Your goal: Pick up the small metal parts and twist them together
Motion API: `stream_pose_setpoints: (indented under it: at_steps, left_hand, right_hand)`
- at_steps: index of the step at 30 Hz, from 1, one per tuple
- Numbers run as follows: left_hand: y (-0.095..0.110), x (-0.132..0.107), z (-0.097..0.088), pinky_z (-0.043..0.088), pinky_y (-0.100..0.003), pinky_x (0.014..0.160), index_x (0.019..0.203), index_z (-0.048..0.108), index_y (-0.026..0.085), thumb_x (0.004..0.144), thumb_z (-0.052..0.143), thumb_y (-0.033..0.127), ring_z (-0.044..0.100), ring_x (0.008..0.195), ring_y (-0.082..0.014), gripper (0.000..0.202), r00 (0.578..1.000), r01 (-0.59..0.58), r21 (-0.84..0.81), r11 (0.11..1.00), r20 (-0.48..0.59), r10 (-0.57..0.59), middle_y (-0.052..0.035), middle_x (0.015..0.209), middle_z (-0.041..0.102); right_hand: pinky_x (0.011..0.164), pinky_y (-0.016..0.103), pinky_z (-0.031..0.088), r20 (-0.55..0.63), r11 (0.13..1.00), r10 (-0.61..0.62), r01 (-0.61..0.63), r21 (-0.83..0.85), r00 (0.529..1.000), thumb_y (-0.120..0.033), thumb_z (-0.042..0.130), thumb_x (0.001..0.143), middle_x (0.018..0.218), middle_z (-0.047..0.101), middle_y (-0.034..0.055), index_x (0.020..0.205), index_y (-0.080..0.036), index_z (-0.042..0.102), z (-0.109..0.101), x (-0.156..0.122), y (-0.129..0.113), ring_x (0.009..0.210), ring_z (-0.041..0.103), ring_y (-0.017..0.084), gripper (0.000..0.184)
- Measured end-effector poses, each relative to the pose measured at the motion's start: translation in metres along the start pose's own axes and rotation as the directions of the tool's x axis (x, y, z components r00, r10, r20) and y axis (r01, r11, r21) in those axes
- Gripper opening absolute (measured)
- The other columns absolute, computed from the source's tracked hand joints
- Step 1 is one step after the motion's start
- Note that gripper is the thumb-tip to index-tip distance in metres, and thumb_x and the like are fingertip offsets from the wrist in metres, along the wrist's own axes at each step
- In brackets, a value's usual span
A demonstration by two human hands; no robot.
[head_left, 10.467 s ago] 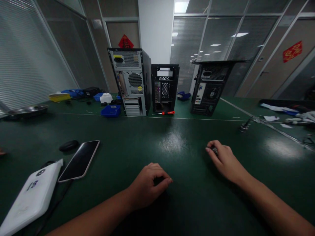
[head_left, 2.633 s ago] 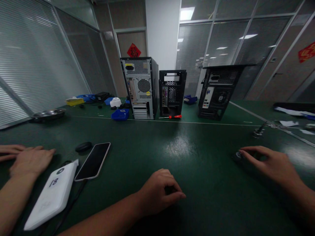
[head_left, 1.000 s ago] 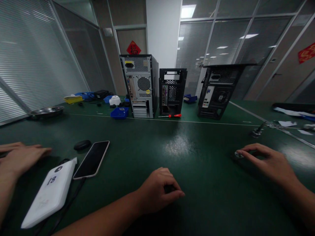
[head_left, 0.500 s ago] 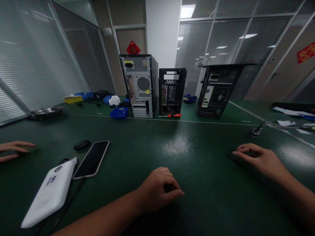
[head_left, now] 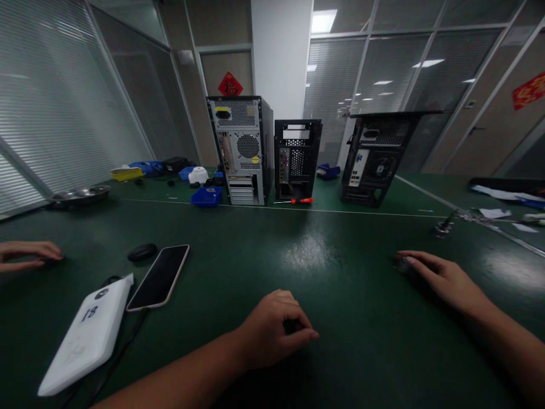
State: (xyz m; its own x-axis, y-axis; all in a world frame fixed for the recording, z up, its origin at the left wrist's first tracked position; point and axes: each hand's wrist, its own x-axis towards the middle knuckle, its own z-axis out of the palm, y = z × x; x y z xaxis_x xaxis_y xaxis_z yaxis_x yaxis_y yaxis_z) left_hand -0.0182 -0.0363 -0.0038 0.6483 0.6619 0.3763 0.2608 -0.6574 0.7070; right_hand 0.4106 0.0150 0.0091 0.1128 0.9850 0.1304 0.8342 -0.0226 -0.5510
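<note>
Left hand (head_left: pixel 275 332), fingers (head_left: pixel 300 336) curled together, rests right of the phone (head_left: pixel 158 276); right hand (head_left: pixel 445 279) farther right, fingers spread flat on the surface (head_left: pixel 340 238).

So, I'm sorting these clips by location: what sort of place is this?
Probably a computer repair or assembly workshop in an office: desktop tower cases stand on a long green workbench, with a red-handled screwdriver and blue parts bins beside them.

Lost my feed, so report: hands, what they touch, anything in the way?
Left hand fisted on table, contents unclear. Right hand open, fingertips on small part. Phone and another person's hand far left, apart.
</note>
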Motion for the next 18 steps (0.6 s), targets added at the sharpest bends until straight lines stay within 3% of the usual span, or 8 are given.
stream_pose_setpoints:
  at_steps: [7,12,15,18]
  left_hand:
    - [-0.001,0.0,0.0,0.041,-0.031,0.075,0.078,0.072,0.018,0.088,0.073,0.029,0.057,0.072,-0.0158,0.015,1.0,0.019,0.015,1.0,0.014,-0.019,-0.0006,0.071,0.068]
    - [-0.002,0.0,0.001,0.039,-0.031,0.075,0.076,0.072,0.017,0.086,0.076,0.026,0.057,0.07,-0.0149,0.014,1.0,-0.003,0.011,1.0,-0.009,0.003,0.0001,0.069,0.068]
    - [-0.002,0.0,0.001,0.039,-0.031,0.075,0.077,0.072,0.016,0.086,0.076,0.024,0.058,0.071,-0.0147,0.012,1.0,-0.005,0.009,1.0,-0.005,0.005,0.0,0.07,0.068]
    - [-0.001,0.0,0.001,0.04,-0.031,0.076,0.077,0.072,0.017,0.085,0.077,0.024,0.058,0.071,-0.015,0.012,1.0,0.009,0.017,1.0,0.0,-0.009,-0.0001,0.07,0.068]
  right_hand:
    - [0.086,0.035,0.055,0.032,0.985,-0.152,0.155,-0.081,0.988,-0.053,0.056,0.089,0.121,0.072,0.0092,0.122,-0.025,0.069,0.009,0.002,-0.004,0.104,0.071,0.026,0.045]
    - [0.097,0.043,0.051,0.05,0.966,-0.225,0.23,-0.118,0.973,-0.054,0.052,0.091,0.125,0.07,0.0094,0.126,-0.024,0.067,0.018,0.002,-0.007,0.112,0.067,0.026,0.048]
    - [0.097,0.048,0.051,-0.012,0.943,-0.292,0.286,-0.171,0.956,-0.054,0.048,0.093,0.12,0.071,0.0091,0.121,-0.022,0.068,0.021,-0.004,-0.019,0.109,0.067,0.027,0.047]
    - [0.081,0.039,0.057,-0.133,0.935,-0.33,0.304,-0.183,0.934,-0.05,0.041,0.097,0.11,0.072,0.0088,0.122,-0.022,0.065,0.025,-0.02,-0.052,0.095,0.069,0.022,0.045]
